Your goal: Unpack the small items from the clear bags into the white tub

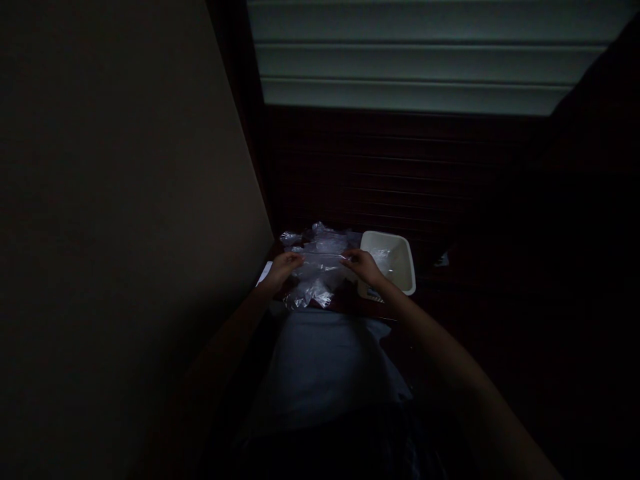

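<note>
The scene is very dark. My left hand (284, 268) and my right hand (361, 265) each pinch an end of a clear plastic bag (320, 261), stretched between them over a pile of crumpled clear plastic (311, 291). Both hands have fingers closed on the bag's top edge. The pile lies on a dark surface close in front of my body.
A white square container (399, 257) stands just right of my right hand, with something clear inside. A pale wall (125, 200) rises at the left. A dark slatted panel (390, 173) and a light blind (420, 60) stand behind. A white paper corner (265, 273) shows near my left wrist.
</note>
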A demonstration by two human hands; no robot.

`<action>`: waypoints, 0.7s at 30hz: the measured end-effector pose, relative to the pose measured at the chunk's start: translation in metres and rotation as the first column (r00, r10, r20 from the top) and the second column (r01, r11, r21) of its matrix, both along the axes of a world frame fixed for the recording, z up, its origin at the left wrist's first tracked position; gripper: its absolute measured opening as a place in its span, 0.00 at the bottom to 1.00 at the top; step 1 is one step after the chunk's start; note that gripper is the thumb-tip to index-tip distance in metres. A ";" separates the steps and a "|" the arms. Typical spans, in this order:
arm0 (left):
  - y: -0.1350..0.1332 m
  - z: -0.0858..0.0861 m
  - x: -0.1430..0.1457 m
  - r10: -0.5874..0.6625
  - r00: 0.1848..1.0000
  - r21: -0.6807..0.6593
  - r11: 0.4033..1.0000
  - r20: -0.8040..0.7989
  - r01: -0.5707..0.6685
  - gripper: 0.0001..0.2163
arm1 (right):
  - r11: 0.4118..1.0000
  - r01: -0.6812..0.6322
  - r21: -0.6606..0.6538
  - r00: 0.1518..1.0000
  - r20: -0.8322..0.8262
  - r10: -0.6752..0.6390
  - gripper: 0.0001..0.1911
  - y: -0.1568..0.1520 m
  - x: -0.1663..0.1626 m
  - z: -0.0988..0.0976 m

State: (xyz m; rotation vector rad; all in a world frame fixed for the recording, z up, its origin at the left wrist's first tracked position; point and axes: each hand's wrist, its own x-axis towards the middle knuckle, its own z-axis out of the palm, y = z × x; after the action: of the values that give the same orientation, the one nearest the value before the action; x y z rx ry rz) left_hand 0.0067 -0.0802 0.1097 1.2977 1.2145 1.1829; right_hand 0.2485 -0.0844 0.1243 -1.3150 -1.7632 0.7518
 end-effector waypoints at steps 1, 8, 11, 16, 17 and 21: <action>0.001 0.000 0.000 0.025 0.999 0.041 0.999 -0.029 -0.024 0.12 | 1.000 0.004 0.006 1.000 -0.002 -0.004 0.12 0.000 0.001 0.000; 0.002 0.000 0.003 0.043 0.999 0.114 0.993 -0.011 -0.041 0.14 | 1.000 -0.028 -0.008 0.973 -0.230 0.025 0.17 -0.002 0.001 0.005; -0.001 0.002 0.006 0.010 0.997 0.026 1.000 0.078 -0.012 0.17 | 0.989 -0.071 -0.129 0.937 -0.348 0.022 0.18 -0.003 -0.002 0.007; -0.004 0.004 0.008 -0.089 0.984 0.010 0.996 0.156 0.088 0.15 | 0.982 -0.074 -0.174 0.880 -0.475 -0.018 0.18 -0.001 -0.001 0.008; -0.004 0.005 0.008 -0.094 0.984 0.003 0.995 0.153 0.095 0.15 | 0.984 -0.061 -0.168 0.880 -0.474 -0.027 0.17 0.000 0.000 0.007; -0.003 0.004 0.009 -0.058 0.984 -0.013 0.998 0.168 0.061 0.15 | 0.989 -0.030 -0.146 0.889 -0.456 -0.040 0.17 0.002 0.003 0.004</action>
State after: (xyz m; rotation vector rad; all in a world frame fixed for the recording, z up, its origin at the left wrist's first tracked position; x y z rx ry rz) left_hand 0.0153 -0.0836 0.1141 1.1871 1.0553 1.2095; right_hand 0.2511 -0.0824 0.1287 -1.1177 -1.3416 1.1093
